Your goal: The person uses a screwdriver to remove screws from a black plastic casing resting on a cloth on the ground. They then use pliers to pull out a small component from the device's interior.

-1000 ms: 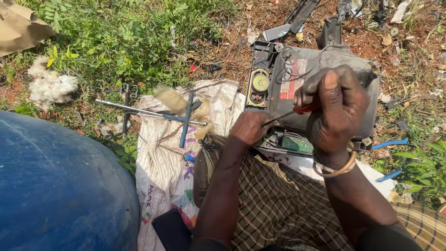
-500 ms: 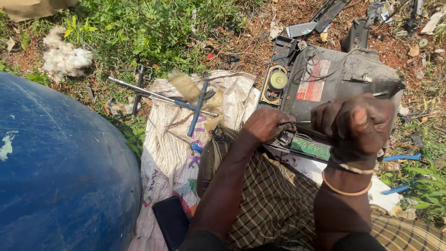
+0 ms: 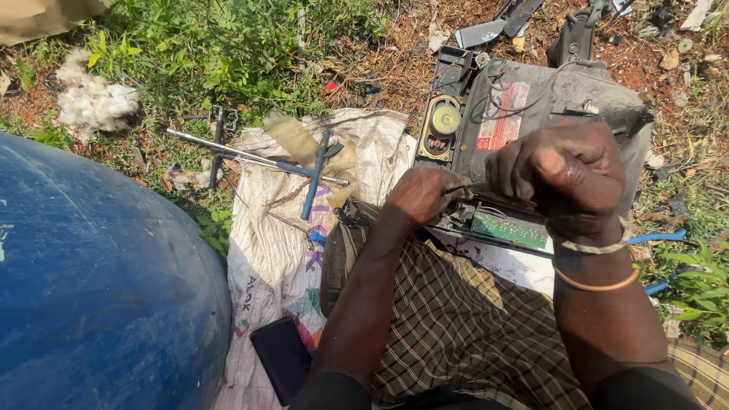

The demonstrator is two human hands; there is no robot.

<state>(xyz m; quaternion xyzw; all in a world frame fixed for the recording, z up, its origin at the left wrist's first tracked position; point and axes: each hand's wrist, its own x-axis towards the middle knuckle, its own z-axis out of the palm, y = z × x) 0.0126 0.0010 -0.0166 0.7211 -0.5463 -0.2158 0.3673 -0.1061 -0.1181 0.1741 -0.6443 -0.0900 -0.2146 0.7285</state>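
On lap: grey casing (image 3: 547, 114) | left hand (image 3: 425, 193) gripping its edge | right hand (image 3: 566, 171) fisted above it

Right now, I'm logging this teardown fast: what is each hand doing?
Left hand: closed, fingers curled at the edge of the grey casing; contents hidden.
Right hand: fist shut on a thin tool.

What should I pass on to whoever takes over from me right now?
Left hand: resting against the lower edge of the grey casing, by the green circuit board.
Right hand: fisted around a thin tool whose tip points left over the board; its handle is hidden.
Casing lies open against the lap, round speaker still mounted. Board still sits in the casing.
Metal rods lie on the white sack to the left.
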